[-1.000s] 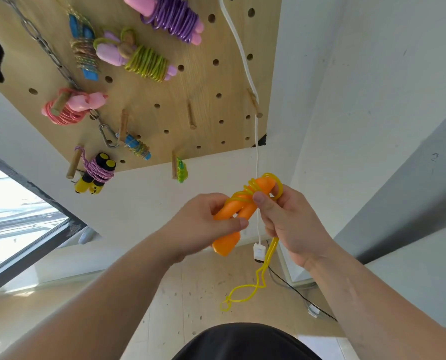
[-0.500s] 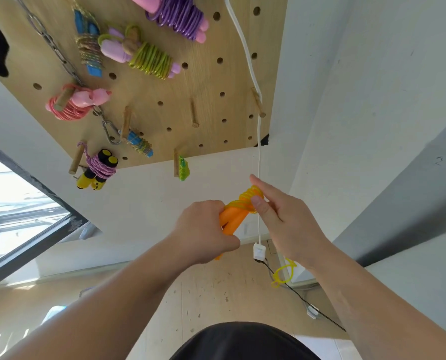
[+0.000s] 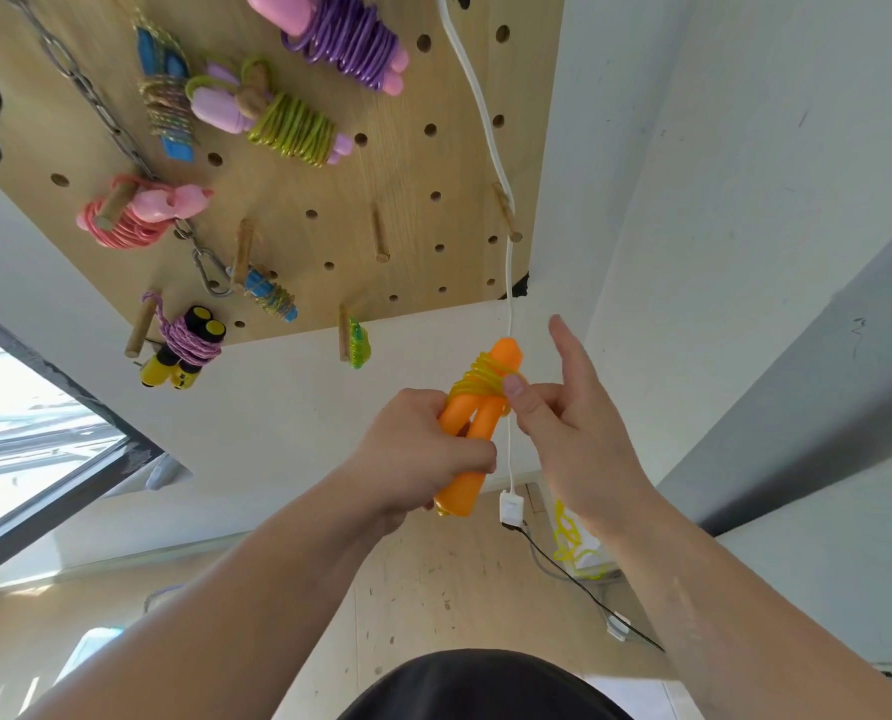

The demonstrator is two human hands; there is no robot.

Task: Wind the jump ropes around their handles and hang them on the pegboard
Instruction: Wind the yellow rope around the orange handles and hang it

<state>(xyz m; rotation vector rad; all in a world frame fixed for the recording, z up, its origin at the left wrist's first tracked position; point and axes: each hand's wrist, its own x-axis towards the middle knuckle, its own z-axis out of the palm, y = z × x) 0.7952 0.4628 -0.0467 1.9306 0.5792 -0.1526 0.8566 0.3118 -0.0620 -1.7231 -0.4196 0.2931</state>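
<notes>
Orange jump rope (image 3: pixel 482 426) near-upright, leaning right

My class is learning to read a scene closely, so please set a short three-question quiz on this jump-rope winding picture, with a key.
1. True or false: the left hand grips both orange handles together.
2. The coils of the yellow rope sit: A) above the left hand's grip; B) below it; C) nowhere yet.
3. Which hand pinches the coils?
Key: 1 true; 2 A; 3 the right hand.
</notes>
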